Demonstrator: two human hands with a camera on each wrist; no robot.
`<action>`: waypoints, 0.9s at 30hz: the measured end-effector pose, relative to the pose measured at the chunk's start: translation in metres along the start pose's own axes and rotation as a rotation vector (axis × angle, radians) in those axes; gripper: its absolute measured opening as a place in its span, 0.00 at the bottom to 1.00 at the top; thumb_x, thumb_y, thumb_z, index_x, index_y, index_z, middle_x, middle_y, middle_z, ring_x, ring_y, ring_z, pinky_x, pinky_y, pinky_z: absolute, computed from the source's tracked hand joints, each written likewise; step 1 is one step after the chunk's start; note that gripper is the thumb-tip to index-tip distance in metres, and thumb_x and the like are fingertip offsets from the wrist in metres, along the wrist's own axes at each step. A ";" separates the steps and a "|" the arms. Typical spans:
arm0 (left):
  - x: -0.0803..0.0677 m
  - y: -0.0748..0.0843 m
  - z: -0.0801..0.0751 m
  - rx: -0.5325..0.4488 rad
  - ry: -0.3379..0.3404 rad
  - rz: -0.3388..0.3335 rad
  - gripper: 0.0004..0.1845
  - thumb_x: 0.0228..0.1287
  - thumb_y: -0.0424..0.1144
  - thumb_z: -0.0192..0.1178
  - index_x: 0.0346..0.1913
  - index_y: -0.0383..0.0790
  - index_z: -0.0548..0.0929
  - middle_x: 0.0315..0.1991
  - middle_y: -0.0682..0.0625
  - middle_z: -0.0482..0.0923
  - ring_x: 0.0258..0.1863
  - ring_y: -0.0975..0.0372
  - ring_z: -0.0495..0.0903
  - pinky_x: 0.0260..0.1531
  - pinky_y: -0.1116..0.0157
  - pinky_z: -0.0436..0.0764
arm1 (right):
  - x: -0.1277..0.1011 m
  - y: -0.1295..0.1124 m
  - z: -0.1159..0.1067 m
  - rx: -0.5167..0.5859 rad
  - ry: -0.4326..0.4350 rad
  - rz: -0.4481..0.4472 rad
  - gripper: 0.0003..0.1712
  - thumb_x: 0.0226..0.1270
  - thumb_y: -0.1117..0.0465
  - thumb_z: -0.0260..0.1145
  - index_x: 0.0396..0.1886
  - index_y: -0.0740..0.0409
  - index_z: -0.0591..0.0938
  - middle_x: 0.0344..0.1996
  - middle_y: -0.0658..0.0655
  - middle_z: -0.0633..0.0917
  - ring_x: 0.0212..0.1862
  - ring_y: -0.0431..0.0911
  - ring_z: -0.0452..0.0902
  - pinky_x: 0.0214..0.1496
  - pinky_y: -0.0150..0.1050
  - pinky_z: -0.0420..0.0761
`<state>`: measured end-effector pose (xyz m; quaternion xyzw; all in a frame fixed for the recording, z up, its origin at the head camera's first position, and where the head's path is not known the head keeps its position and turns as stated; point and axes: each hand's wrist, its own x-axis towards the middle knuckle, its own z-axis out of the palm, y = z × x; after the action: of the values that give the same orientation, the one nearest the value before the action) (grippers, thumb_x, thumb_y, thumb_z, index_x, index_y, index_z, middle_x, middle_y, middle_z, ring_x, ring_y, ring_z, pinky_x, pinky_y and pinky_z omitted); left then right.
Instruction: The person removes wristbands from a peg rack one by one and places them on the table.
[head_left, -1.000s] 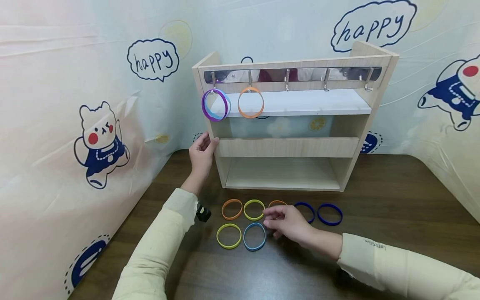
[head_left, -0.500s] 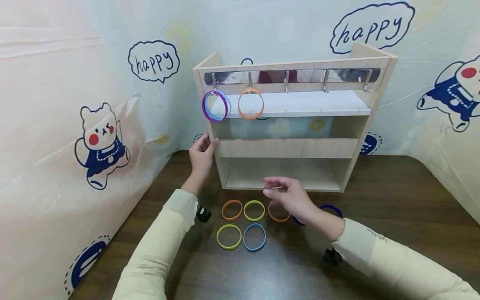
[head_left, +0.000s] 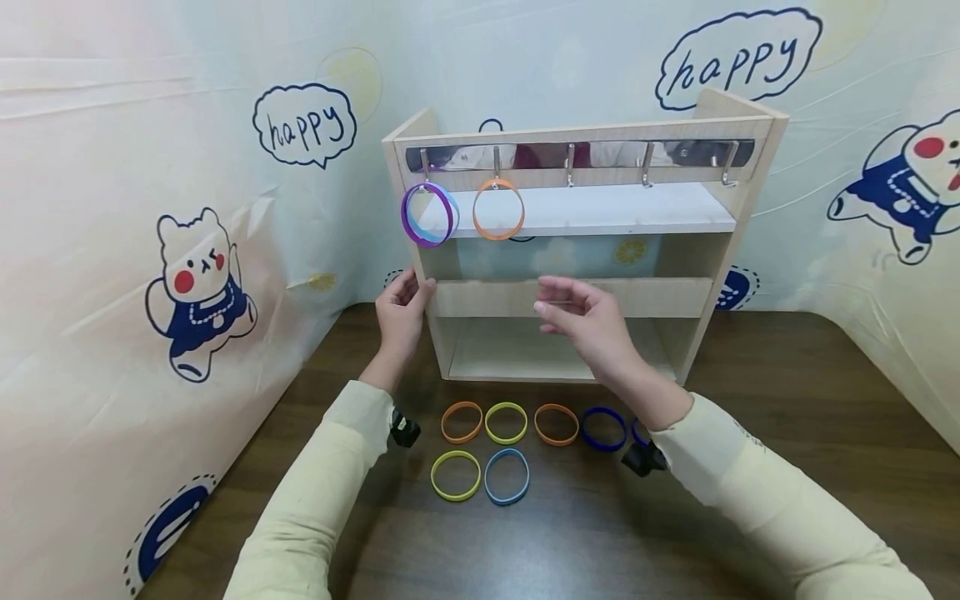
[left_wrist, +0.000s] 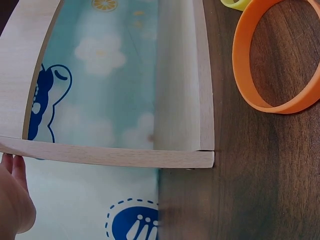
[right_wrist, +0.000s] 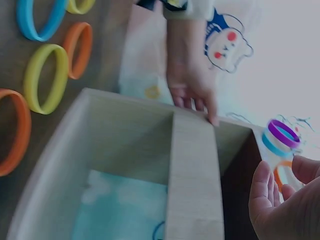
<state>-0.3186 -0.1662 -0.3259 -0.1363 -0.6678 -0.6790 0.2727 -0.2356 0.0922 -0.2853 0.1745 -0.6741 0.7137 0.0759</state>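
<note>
My left hand (head_left: 401, 312) grips the left side panel of a light wooden shelf unit (head_left: 573, 297); its fingertips also show in the left wrist view. My right hand (head_left: 592, 325) is raised in front of the unit's middle board, thumb and bent fingers apart, with no ring visible between them. On the leftmost hook hang a purple ring (head_left: 405, 218) and a light blue ring (head_left: 454, 218). An orange ring (head_left: 475, 218) hangs on the second hook. Seen from the right wrist, my right hand (right_wrist: 285, 205) partly covers that hanging orange ring.
Silicone rings lie on the dark table before the unit: orange (head_left: 444, 421), yellow (head_left: 506, 442), another orange (head_left: 557, 443), dark blue (head_left: 604, 449), a second yellow (head_left: 455, 499) and light blue (head_left: 507, 502). Another dark blue ring (head_left: 637, 432) is partly behind my right wrist. Three hooks hold nothing.
My right hand has risen from the rings on the table to the height of the middle board, uncovering the orange and dark blue rings. My left hand stays on the side panel.
</note>
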 end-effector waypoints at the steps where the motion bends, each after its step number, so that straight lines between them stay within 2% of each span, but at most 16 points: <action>1: 0.000 0.000 0.000 0.000 -0.002 0.001 0.20 0.56 0.36 0.60 0.52 0.34 0.75 0.47 0.37 0.74 0.42 0.57 0.75 0.42 0.64 0.75 | 0.003 -0.003 0.000 0.005 0.001 -0.012 0.23 0.54 0.61 0.65 0.50 0.61 0.75 0.43 0.60 0.77 0.43 0.50 0.75 0.38 0.39 0.78; 10: 0.001 -0.002 0.000 -0.004 0.001 -0.006 0.21 0.56 0.36 0.60 0.53 0.31 0.73 0.48 0.36 0.73 0.43 0.57 0.75 0.43 0.63 0.75 | 0.023 -0.028 0.001 0.046 0.014 -0.066 0.23 0.55 0.61 0.65 0.52 0.59 0.74 0.46 0.59 0.76 0.45 0.48 0.75 0.41 0.40 0.77; 16: 0.001 -0.002 -0.001 -0.003 0.011 0.002 0.21 0.55 0.37 0.61 0.52 0.33 0.75 0.46 0.39 0.75 0.42 0.57 0.75 0.42 0.64 0.75 | 0.039 -0.036 0.002 0.044 0.042 -0.067 0.25 0.54 0.61 0.65 0.53 0.62 0.73 0.47 0.59 0.75 0.45 0.48 0.74 0.41 0.40 0.77; 27: 0.000 -0.004 -0.001 0.003 0.017 -0.013 0.20 0.54 0.38 0.61 0.51 0.35 0.77 0.45 0.40 0.76 0.42 0.57 0.76 0.41 0.64 0.75 | 0.058 -0.047 0.003 0.045 0.062 -0.032 0.26 0.52 0.60 0.67 0.53 0.59 0.74 0.50 0.62 0.74 0.46 0.47 0.75 0.41 0.41 0.77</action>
<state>-0.3208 -0.1677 -0.3295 -0.1259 -0.6672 -0.6810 0.2743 -0.2730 0.0858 -0.2204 0.1649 -0.6522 0.7325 0.1042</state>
